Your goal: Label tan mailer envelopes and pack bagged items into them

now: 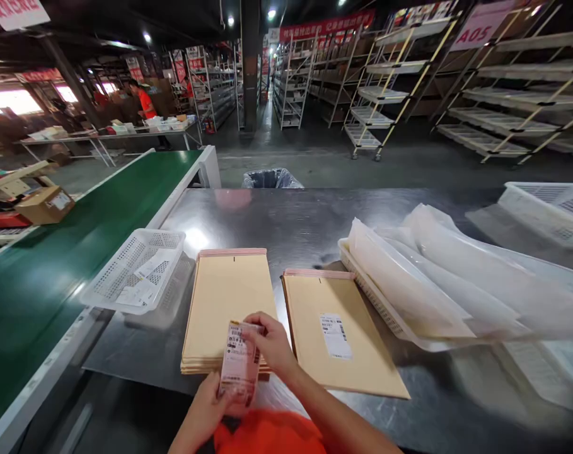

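A printed shipping label (239, 362) is held between my two hands, over the near edge of a stack of tan padded envelopes (232, 290). My left hand (208, 403) grips its lower left side. At its upper right corner, the fingers of my right hand (272, 343) pinch it. Just right of that hand lies a second stack of envelopes (309, 359), whose top one bears a white label (335, 336). Both stacks rest flat on the dark metal table (286, 214).
A white basket (142, 236) with paper slips stands left, beside a green conveyor belt (125, 202). At right, a basket (376, 309) overflows with white plastic bags (409, 271). Beyond the table are a lined bin (272, 178), wheeled racks (385, 94) and a person in orange (147, 101).
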